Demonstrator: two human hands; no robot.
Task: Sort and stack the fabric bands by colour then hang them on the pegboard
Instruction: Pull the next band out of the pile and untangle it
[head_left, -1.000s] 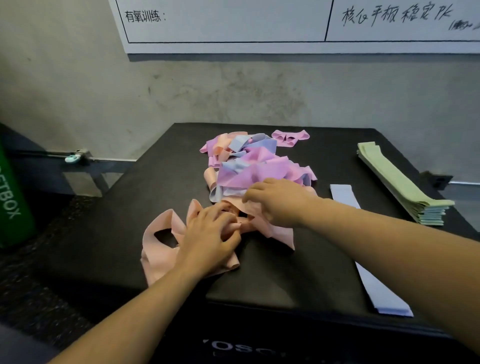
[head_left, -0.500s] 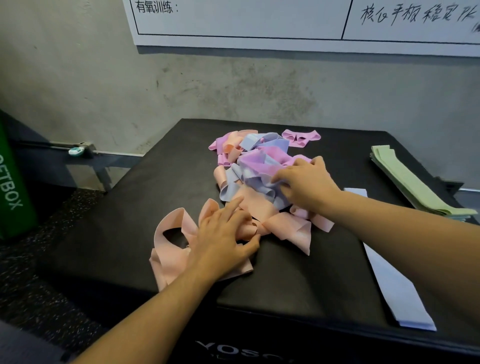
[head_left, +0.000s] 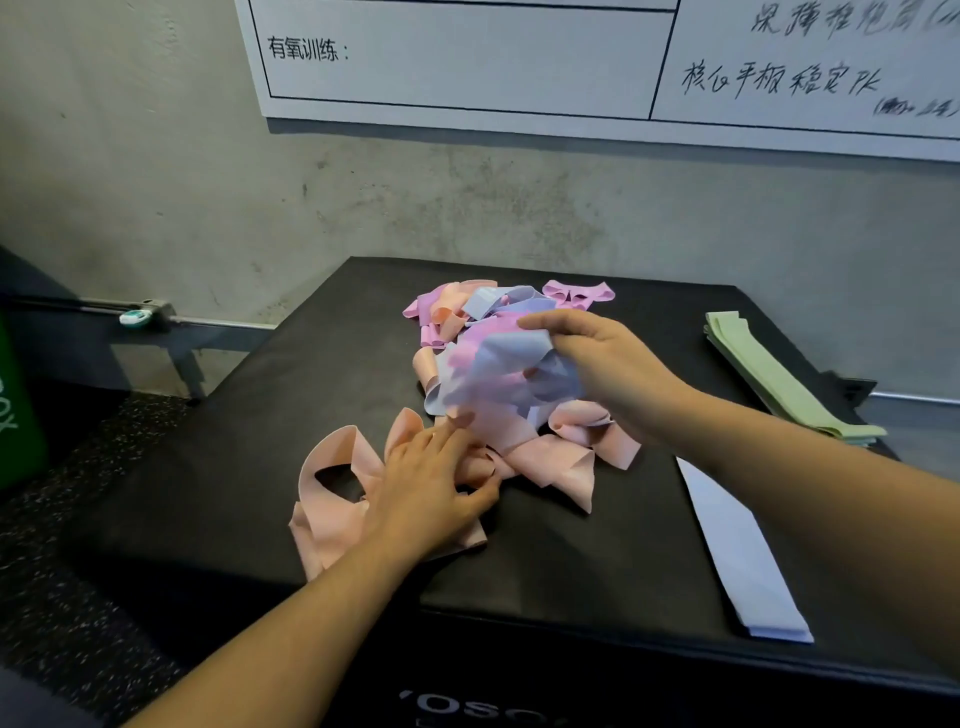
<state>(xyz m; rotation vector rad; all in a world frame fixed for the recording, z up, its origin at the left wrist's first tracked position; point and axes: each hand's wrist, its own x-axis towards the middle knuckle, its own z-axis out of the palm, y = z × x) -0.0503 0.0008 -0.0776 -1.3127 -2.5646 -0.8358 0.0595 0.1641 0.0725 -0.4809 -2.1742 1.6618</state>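
Note:
A tangled pile of pink, peach and lavender-blue fabric bands (head_left: 467, 317) lies in the middle of a black padded box (head_left: 291, 395). My right hand (head_left: 602, 364) grips a lavender-blue band (head_left: 498, 364) and holds it lifted above the pile, blurred. My left hand (head_left: 431, 483) rests with straight fingers on loose peach bands (head_left: 332, 488) at the front left. A flat lavender-blue band stack (head_left: 743, 561) lies at the front right. A neat green band stack (head_left: 774, 379) lies at the right edge.
A grey concrete wall stands behind the box, with a white board (head_left: 467, 57) bearing handwriting above. A green box (head_left: 15, 410) stands at far left on the speckled floor. No pegboard is in view.
My right hand has closed on a lavender-blue band and lifted it up off the pile. My left hand has stayed on the peach bands. The camera has tilted up.

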